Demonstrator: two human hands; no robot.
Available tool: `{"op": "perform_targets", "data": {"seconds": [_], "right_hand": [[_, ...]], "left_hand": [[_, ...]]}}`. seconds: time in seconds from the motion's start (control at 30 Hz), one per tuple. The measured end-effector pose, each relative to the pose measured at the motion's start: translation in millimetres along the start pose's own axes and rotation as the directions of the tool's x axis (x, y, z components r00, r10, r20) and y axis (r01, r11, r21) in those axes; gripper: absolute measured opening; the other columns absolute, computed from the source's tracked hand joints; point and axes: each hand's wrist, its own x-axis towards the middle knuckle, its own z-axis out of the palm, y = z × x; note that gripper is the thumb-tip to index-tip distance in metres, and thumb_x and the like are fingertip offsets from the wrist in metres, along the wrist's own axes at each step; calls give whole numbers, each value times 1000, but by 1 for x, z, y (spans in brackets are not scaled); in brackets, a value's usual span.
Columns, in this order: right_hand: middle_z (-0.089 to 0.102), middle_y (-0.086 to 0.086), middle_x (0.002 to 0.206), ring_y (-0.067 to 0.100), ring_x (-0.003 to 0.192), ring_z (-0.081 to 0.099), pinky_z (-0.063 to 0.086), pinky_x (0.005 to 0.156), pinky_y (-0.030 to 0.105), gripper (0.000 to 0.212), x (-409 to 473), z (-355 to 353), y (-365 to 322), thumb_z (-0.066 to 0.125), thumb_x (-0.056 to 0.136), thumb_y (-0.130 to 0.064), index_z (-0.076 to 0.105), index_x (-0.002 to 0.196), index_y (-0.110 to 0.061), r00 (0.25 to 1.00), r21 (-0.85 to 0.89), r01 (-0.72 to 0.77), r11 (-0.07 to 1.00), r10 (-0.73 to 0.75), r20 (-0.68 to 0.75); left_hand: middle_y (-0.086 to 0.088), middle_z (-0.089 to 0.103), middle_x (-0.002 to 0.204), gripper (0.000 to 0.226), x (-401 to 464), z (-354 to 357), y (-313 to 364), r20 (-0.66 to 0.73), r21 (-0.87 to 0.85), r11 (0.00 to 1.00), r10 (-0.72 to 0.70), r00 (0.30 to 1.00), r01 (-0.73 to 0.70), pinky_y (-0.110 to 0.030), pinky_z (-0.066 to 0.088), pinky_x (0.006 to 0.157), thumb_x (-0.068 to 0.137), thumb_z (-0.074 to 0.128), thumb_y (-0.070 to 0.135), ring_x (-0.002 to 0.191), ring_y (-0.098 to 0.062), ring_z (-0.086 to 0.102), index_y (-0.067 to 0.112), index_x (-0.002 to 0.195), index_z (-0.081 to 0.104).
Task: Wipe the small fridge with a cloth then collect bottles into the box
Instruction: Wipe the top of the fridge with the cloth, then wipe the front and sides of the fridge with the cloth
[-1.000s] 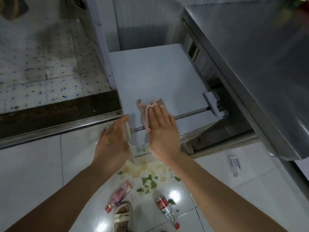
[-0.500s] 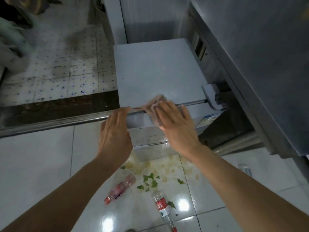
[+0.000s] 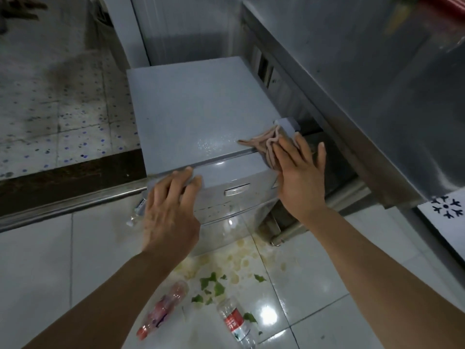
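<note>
The small grey fridge (image 3: 196,114) stands against the wall, its flat top facing me. My right hand (image 3: 299,177) presses a crumpled pinkish cloth (image 3: 264,144) flat against the fridge's front right top corner, near the hinge cap. My left hand (image 3: 168,212) rests with spread fingers on the front left corner of the fridge. Two empty plastic bottles lie on the floor below: a pink-labelled bottle (image 3: 163,308) and a red-labelled bottle (image 3: 235,321). A third bottle (image 3: 137,210) peeks out beside my left hand. No box is in view.
A long steel counter (image 3: 377,84) runs along the right, close beside the fridge. Green leaf scraps and a yellowish spill (image 3: 226,270) cover the white tiles in front of the fridge. A steel threshold (image 3: 63,207) borders a dirty speckled floor on the left.
My right hand has slid the cloth rightward along the fridge's front top edge to the right corner. My left hand has settled onto the front left corner. The view has shifted.
</note>
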Motion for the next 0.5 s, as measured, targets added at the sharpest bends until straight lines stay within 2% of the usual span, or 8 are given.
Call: {"op": "perform_targets", "data": {"seconds": [0.07,0.13,0.2,0.3,0.37,0.5], "right_hand": [[48,6,141,33,135,35,18,110,54,65,-2,0,3,75,73,-17,51,133,-16,999,-30,3,1000,-4,-39],[54,7,135,35,125,45,30,99,47,58,-6,4,2,75,72,-16,56,127,-14,993,-34,-23,999,19,-118],[54,6,135,33,119,48,28,91,41,49,-11,12,2,68,77,-18,58,125,-14,975,-36,-35,999,26,-220],[49,6,139,28,119,42,28,88,39,41,-21,32,9,58,88,-24,56,128,-15,934,-36,-75,997,58,-354],[45,9,142,28,117,36,31,87,40,43,-28,47,13,57,90,-27,53,131,-14,903,16,-104,994,101,-417],[37,12,148,31,122,31,27,94,43,49,-36,71,16,46,90,-26,47,136,-8,848,90,-62,994,100,-521]], "left_hand": [[-10,48,135,77,-1,7,-6,-34,23,999,29,999,-28,-44,38,96,55,72,0,121,-31,41,12,128,48],[-11,47,135,77,-2,13,-10,-90,52,997,54,994,-50,-44,38,93,56,71,0,120,-30,40,12,128,47],[-10,49,134,76,0,20,-11,-167,83,995,65,984,-52,-42,35,89,55,72,3,118,-30,39,12,126,47],[-8,51,132,69,3,32,-11,-280,98,994,75,957,-49,-41,28,86,58,68,15,115,-29,39,13,124,50],[-6,52,132,68,3,39,-12,-366,109,993,83,927,-45,-41,27,86,58,64,21,113,-29,39,14,123,50],[-5,60,122,56,7,47,-8,-529,71,996,81,845,-51,-39,29,84,59,60,18,105,-29,44,13,115,58]]}}
